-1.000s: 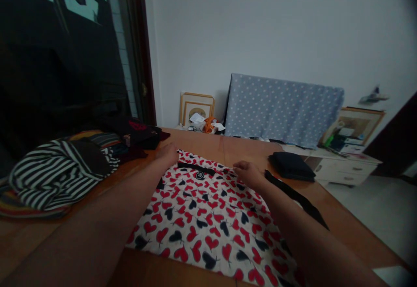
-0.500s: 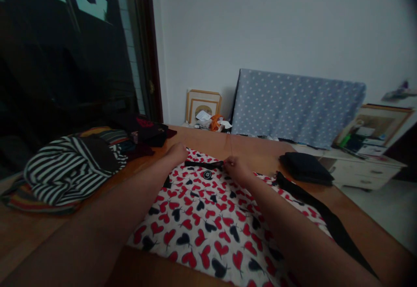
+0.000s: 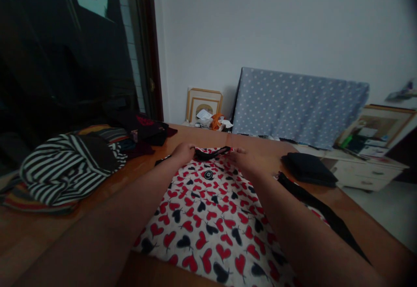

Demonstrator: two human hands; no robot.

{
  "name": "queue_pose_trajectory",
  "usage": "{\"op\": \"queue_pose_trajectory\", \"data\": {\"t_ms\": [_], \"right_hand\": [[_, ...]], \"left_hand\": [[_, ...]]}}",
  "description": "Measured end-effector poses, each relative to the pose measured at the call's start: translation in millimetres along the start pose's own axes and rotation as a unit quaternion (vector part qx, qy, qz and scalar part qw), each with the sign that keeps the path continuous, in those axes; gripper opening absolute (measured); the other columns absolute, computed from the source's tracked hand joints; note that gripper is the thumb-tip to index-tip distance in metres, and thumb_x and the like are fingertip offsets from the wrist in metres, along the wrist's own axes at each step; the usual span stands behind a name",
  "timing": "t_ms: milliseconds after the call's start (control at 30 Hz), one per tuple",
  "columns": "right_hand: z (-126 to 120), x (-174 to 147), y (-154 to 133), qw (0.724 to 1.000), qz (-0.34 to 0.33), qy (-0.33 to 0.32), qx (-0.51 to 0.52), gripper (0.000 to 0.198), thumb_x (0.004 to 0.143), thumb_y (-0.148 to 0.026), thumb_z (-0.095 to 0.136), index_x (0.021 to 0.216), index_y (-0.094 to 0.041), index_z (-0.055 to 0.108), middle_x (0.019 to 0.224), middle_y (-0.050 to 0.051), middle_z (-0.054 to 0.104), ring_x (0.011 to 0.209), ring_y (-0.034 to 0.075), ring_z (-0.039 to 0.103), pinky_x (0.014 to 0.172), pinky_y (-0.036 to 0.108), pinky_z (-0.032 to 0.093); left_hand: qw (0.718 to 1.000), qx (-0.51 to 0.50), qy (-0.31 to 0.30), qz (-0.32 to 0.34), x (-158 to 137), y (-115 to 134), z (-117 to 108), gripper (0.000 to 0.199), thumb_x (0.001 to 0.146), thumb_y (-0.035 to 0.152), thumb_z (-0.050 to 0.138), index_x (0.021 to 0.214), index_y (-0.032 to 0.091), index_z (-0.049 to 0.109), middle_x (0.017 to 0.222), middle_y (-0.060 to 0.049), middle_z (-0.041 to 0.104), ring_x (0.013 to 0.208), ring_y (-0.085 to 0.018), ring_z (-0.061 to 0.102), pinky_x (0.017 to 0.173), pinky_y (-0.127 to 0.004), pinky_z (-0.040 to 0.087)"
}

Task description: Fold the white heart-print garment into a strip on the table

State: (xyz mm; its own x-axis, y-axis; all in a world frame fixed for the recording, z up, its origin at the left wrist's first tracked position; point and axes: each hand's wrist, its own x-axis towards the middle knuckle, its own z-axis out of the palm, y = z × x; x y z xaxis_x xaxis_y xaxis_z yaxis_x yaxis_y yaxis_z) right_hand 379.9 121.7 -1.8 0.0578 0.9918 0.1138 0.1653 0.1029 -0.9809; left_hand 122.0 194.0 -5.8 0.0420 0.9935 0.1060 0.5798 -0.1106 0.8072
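So we've got both hands out at the far edge of the heart-print shirt [image 3: 208,217], which lies spread flat on the wooden table [image 3: 42,230] right in front of us. Our left hand [image 3: 184,152] is closed on the left end of the black collar [image 3: 211,152], and our right hand [image 3: 245,159] pinches the right end, so the collar band is pulled a bit taut between the two and looks slightly lifted off the table. Hands are near each other but not touching, with the collar spanning the gap. Just below the collar there's a small round black badge [image 3: 208,174] on the fabric (too blurry to read).

A long black strip [image 3: 321,215] trails off the shirt's right side along the table. Further right sits a folded dark garment [image 3: 309,170], well apart from the shirt. Off to our left there's a heap of clothes with a striped top [image 3: 65,165] on it, and behind that a dark bundle [image 3: 146,130] with some red on it. Past the table, a dotted grey-blue board [image 3: 299,104] leans on the wall, with picture frames [image 3: 203,104] beside it.
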Motion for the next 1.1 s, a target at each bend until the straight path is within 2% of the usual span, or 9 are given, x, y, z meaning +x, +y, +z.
{"op": "queue_pose_trajectory", "data": {"t_ms": [133,333,433,533,633,733,833,967,1100], "right_hand": [[-6.2,-0.8,0.4,0.999,0.026,0.019,0.029,0.011,0.083,-0.026,0.058,0.093,-0.022,0.060,0.077,-0.001,0.066,0.068,0.013,0.061,0.062,0.023,0.048],[-5.1,-1.3,1.0,0.994,0.016,0.043,0.100,0.023,0.073,-0.023,0.063,0.096,-0.022,0.063,0.084,-0.001,0.065,0.072,0.013,0.060,0.066,0.024,0.049],[-1.6,-3.7,0.3,0.988,0.029,0.047,0.144,0.028,0.070,-0.023,0.067,0.097,-0.023,0.061,0.082,-0.002,0.064,0.071,0.013,0.060,0.066,0.024,0.049],[-0.4,-7.0,-1.6,0.984,0.047,0.052,0.164,0.027,0.069,-0.019,0.069,0.093,-0.024,0.059,0.078,-0.003,0.062,0.071,0.013,0.062,0.066,0.023,0.051],[-3.4,-13.3,-2.9,0.983,0.060,0.049,0.168,0.020,0.071,-0.016,0.066,0.087,-0.024,0.057,0.080,-0.001,0.064,0.074,0.014,0.065,0.070,0.024,0.054],[-10.1,-24.2,-3.1,0.988,0.110,0.007,0.109,0.015,0.074,-0.013,0.065,0.084,-0.023,0.058,0.081,0.001,0.068,0.074,0.014,0.067,0.069,0.024,0.055],[-18.7,-35.4,-3.9,0.988,0.154,-0.018,0.017,0.010,0.079,-0.017,0.066,0.087,-0.021,0.062,0.080,0.004,0.072,0.071,0.016,0.069,0.057,0.022,0.051],[-33.5,-41.7,-8.6,0.984,0.140,0.067,-0.090,0.006,0.085,-0.019,0.062,0.090,-0.020,0.065,0.072,0.002,0.070,0.061,0.013,0.065,0.046,0.018,0.039],[-62.8,-46.3,-14.3,0.975,0.108,0.150,-0.124,0.014,0.084,-0.018,0.061,0.095,-0.017,0.068,0.071,0.001,0.067,0.055,0.012,0.063,0.044,0.018,0.038]], "left_hand": [[0.994,-0.104,-0.004,-0.034,6.2,10.8,-0.1,0.030,0.094,0.030,0.047,0.112,0.019,0.068,0.098,-0.010,0.077,0.089,-0.020,0.072,0.074,-0.029,0.054],[0.954,-0.292,-0.015,-0.069,-2.4,11.3,-12.6,0.031,0.093,0.046,0.055,0.111,0.021,0.062,0.114,-0.011,0.074,0.093,-0.019,0.072,0.081,-0.033,0.057],[0.908,-0.411,-0.030,-0.078,-8.4,10.7,-12.7,0.026,0.083,0.031,0.072,0.103,0.022,0.059,0.103,-0.008,0.072,0.086,-0.019,0.072,0.082,-0.036,0.059],[0.908,-0.412,-0.011,-0.073,-14.2,14.1,-12.8,0.032,0.073,0.010,0.073,0.099,0.020,0.057,0.090,-0.004,0.069,0.079,-0.018,0.071,0.075,-0.033,0.060],[0.913,-0.404,-0.007,-0.061,-22.0,15.7,-18.1,0.032,0.072,0.008,0.069,0.098,0.020,0.056,0.084,-0.002,0.067,0.075,-0.017,0.070,0.069,-0.031,0.059],[0.954,-0.289,-0.040,-0.075,-30.0,7.6,-28.5,0.022,0.074,0.015,0.069,0.092,0.020,0.058,0.074,0.000,0.065,0.064,-0.015,0.065,0.061,-0.026,0.054],[0.992,-0.029,-0.091,-0.088,-33.0,-6.4,-39.7,0.013,0.076,0.029,0.071,0.083,0.020,0.064,0.063,0.000,0.061,0.056,-0.014,0.058,0.054,-0.024,0.046],[0.977,0.214,-0.011,0.009,-28.7,-13.5,-44.5,0.009,0.078,0.029,0.066,0.080,0.021,0.071,0.079,-0.006,0.070,0.070,-0.020,0.064,0.062,-0.028,0.045],[0.962,0.243,0.028,0.123,-24.4,-6.9,-29.5,0.021,0.078,0.023,0.062,0.096,0.022,0.074,0.101,-0.007,0.073,0.089,-0.021,0.066,0.073,-0.028,0.047]]}}
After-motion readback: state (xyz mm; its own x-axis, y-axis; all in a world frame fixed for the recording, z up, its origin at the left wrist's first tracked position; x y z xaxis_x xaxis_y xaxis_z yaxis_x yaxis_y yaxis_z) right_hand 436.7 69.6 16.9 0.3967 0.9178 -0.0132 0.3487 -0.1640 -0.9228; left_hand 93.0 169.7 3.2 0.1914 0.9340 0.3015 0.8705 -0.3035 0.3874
